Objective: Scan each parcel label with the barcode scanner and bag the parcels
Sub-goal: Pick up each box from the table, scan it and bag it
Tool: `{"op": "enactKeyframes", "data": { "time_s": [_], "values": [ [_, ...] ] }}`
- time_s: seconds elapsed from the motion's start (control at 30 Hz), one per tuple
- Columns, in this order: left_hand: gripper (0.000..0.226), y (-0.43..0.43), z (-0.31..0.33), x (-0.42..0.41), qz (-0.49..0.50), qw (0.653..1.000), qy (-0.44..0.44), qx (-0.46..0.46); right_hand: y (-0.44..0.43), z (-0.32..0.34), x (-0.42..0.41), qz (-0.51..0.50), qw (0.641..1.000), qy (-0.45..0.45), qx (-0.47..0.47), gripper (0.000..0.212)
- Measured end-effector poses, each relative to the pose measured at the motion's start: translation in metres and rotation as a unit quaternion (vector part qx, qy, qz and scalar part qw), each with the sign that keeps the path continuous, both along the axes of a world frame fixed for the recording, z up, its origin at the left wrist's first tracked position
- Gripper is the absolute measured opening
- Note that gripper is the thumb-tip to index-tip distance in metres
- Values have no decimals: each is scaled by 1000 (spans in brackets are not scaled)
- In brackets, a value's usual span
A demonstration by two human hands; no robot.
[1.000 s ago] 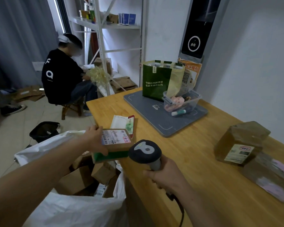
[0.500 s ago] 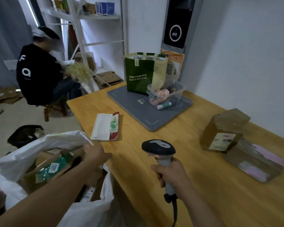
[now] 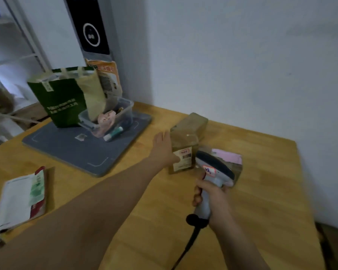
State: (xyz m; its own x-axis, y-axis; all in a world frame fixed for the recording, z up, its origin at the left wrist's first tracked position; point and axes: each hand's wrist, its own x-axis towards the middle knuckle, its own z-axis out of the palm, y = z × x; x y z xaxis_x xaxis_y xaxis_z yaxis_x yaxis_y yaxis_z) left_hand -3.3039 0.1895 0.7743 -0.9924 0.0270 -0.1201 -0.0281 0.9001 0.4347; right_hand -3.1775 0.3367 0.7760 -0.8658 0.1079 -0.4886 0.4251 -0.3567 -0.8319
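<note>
Head view: much of the scene is smeared by motion blur, so the print on the label (image 3: 183, 158) of the brown parcel (image 3: 183, 139) cannot be read. A second parcel (image 3: 230, 158), marked by a pink patch on top, is largely hidden behind the head of the barcode scanner (image 3: 213, 166); only its far corner and right edge are seen. The scanner's cable (image 3: 185, 248) is cut off at the bottom edge, and a dark shape (image 3: 334, 246) in the lower right corner is too cropped to be identified. The contents of the clear bin (image 3: 125, 108) are hard to make out. A flat white and red packet (image 3: 20, 199) is clipped at the left edge.

The left hand (image 3: 163, 148) is stretched across the tabletop (image 3: 125, 221), with its fingers held straight and laid flat against the left side of the brown parcel, and its thumb is seen at the front face beside the label. The parcel stands on the tabletop near the wall, just beside the second parcel. The right hand (image 3: 215, 199) is wrapped tightly round the scanner's grey handle, and the scanner's head is held just in front of the two parcels, pointing away from the camera. A grey mat (image 3: 82, 151) with a green bag (image 3: 61, 98) on it is seen further left.
</note>
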Motion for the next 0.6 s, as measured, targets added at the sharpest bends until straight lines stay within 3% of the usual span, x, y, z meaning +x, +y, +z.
{"op": "enactKeyframes", "data": {
  "time_s": [0.13, 0.27, 0.43, 0.53, 0.6],
  "values": [
    [112, 14, 0, -37, -2, 997, -39, -63, 26, -7, -3, 11, 999, 16, 27, 11],
    [93, 1, 0, -43, -2, 997, -20, -76, 29, -13, -1, 36, 998, 7, 46, 7],
    [64, -45, -1, -27, 111, 988, -44, 98, 17, -15, 11, 49, 997, -21, 48, 19],
    [52, -85, 1, -3, 184, 946, -83, 254, 3, -11, 19, 70, 995, -27, 65, 19],
    [61, -114, 1, 16, 209, 913, -93, 337, -9, -5, 26, 89, 994, -25, 59, 14]
  ]
}}
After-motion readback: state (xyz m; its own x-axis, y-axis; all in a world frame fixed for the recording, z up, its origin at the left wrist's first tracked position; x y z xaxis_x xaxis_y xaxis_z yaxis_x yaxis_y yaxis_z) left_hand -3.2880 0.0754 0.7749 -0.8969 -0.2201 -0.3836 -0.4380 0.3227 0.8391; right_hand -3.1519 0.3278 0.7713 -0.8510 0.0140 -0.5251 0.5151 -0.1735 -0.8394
